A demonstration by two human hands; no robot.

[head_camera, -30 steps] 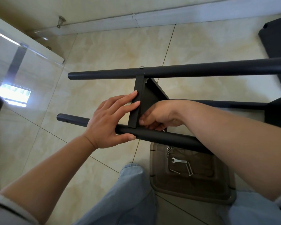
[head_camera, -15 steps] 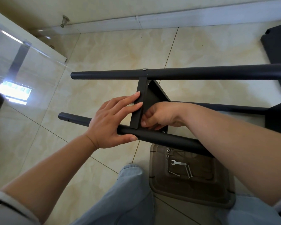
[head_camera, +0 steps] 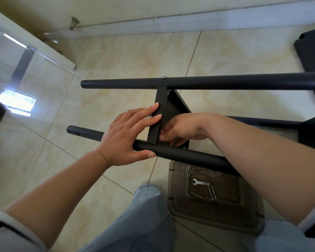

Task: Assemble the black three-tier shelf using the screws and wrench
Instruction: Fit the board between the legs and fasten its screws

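The black shelf frame (head_camera: 225, 81) lies sideways above the tiled floor (head_camera: 127, 57). The left hand (head_camera: 127, 135) presses flat, fingers straight, on the near pole (head_camera: 180, 155) and bracket (head_camera: 157, 120); the right hand (head_camera: 182, 130) curls behind the bracket, grip unclear. Near right, a tray (head_camera: 216, 222) holds the wrench (head_camera: 200, 183) and screws (head_camera: 212, 192).

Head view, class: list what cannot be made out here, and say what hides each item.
- Right hand fingertips: tucked behind the shelf panel, so any screw there is unseen.
- Far pole and near pole: right ends cut off by the frame edge and the forearm.
- Screws beside the wrench: too small to count.
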